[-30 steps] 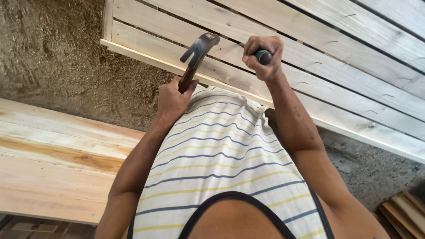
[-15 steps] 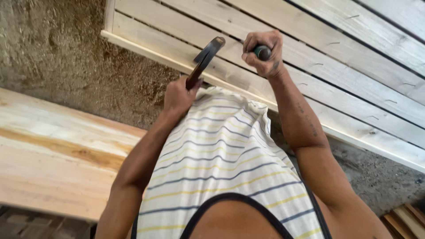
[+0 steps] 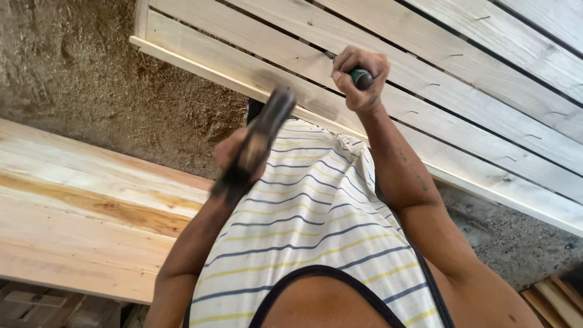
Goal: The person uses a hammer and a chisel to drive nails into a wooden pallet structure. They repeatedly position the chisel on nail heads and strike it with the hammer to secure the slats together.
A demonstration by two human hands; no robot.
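Note:
My right hand (image 3: 359, 79) is clenched around the dark green grip of a hammer (image 3: 258, 143). The hammer's dark head is motion-blurred and lies across my left hand (image 3: 229, 153) in this view. My left hand is held low by my striped shirt, near the front edge of a slatted panel of pale wooden boards (image 3: 437, 79). The hammer hides its fingers, so whatever they pinch cannot be made out.
A wide bench of light wooden planks (image 3: 79, 206) lies at the left. Rough earthen ground (image 3: 73, 73) lies between it and the slatted panel. Several wood strips (image 3: 555, 297) lie at the lower right corner.
The hammer head has swung down and to the left over my left hand and is now blurred. My right fist has stayed near the panel.

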